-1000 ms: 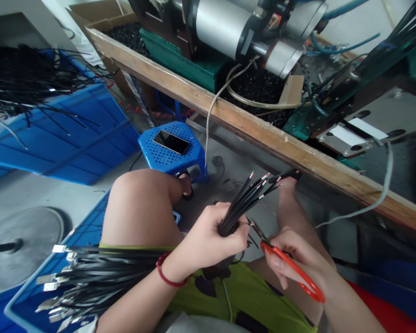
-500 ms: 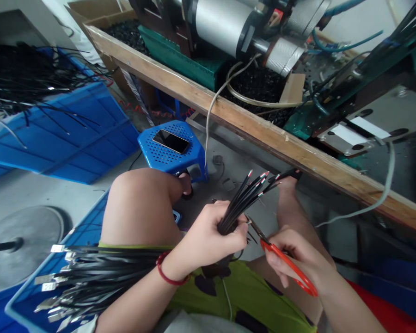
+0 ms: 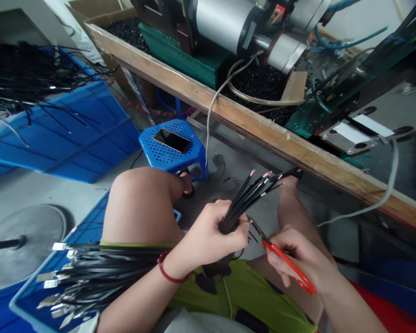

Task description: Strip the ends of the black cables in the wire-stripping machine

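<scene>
My left hand (image 3: 217, 231) is wrapped round a bundle of black cables (image 3: 244, 203), whose cut ends fan out up and to the right and show small red, white and green wires. In my right hand (image 3: 298, 254) are red-handled scissors (image 3: 291, 268). Their blades point up-left and reach the fingertips of my left hand; whether anything lies between the blades is too small to tell. Many more black cables (image 3: 118, 268) with metal USB plugs (image 3: 58, 246) lie across my lap under my left forearm.
A phone (image 3: 171, 140) rests on a blue stool (image 3: 149, 150) ahead. A wooden-edged bench (image 3: 249, 122) with machinery (image 3: 225, 27) crosses the view. Blue crates (image 3: 90, 134) stand at left, one heaped with black cables. A round metal base (image 3: 31, 240) is at far left.
The view has shifted very slightly. Both hands keep nearly the same pose, with the cables and scissors held as before.
</scene>
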